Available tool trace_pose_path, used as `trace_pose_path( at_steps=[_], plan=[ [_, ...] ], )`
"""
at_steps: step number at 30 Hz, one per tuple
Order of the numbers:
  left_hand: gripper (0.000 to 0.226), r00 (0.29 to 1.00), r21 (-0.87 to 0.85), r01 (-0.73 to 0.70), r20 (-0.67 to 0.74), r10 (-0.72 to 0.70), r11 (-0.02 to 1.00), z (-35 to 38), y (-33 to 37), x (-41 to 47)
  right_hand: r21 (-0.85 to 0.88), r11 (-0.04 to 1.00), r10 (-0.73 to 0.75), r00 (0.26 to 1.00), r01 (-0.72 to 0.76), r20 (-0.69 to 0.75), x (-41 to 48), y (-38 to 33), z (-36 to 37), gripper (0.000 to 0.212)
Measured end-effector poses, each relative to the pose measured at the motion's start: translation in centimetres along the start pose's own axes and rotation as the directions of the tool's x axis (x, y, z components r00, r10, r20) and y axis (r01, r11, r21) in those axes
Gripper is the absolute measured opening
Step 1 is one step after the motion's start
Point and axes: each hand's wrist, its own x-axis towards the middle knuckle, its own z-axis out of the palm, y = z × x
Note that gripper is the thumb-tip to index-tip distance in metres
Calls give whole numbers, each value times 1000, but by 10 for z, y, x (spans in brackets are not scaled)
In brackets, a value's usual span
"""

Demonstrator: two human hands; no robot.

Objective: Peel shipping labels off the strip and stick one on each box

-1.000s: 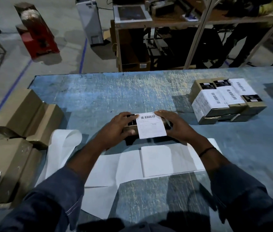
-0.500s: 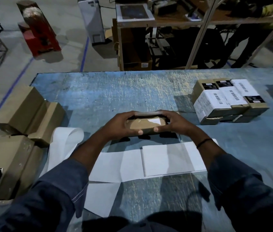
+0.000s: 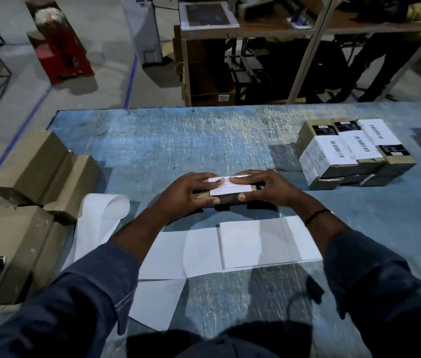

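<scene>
Both hands meet at the middle of the frame: the left hand (image 3: 188, 196) and the right hand (image 3: 271, 189) each grip one end of a small brown box (image 3: 226, 200) over the blue desk (image 3: 178, 140). Their fingers press a white label (image 3: 231, 187) onto its top, with the thumbs on the near side. Just below it lies the white label strip (image 3: 256, 244). At the upper right sit labelled boxes (image 3: 354, 153), and at the left are plain cartons (image 3: 38, 174).

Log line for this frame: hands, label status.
left hand: grips box | right hand: grips box | label: on box top, fingers pressing | labelled boxes: stacked far right
</scene>
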Motion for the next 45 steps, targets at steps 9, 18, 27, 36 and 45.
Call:
trace_pose_path(
  at_steps=[9, 18, 27, 36, 45],
  plan=[
    [23, 972, -274, 162, -121, -201, 948, 9, 22, 5, 189, 977, 121, 989, -103, -88, 2, -22, 7, 38],
    [28, 901, -299, 290, -235, -365, 909, 23, 25, 19, 293, 954, 164, 934, -68, -317, 7, -14, 35, 18],
    [42, 965, -63, 142, -214, -153, 988, 17, 15, 5, 11, 1000, 12, 983, -10, -185, -5, -9, 20, 39],
    [38, 914, 305, -106, -346, 214, 946, 35, -3, 6, -407, 891, -303, 931, 201, -204, -15, 5, 34, 36],
    [44, 988, 93, -126, -77, 133, 988, 6, -7, 3, -173, 979, -106, 994, 103, -6, -13, -1, 1, 48]
  ],
)
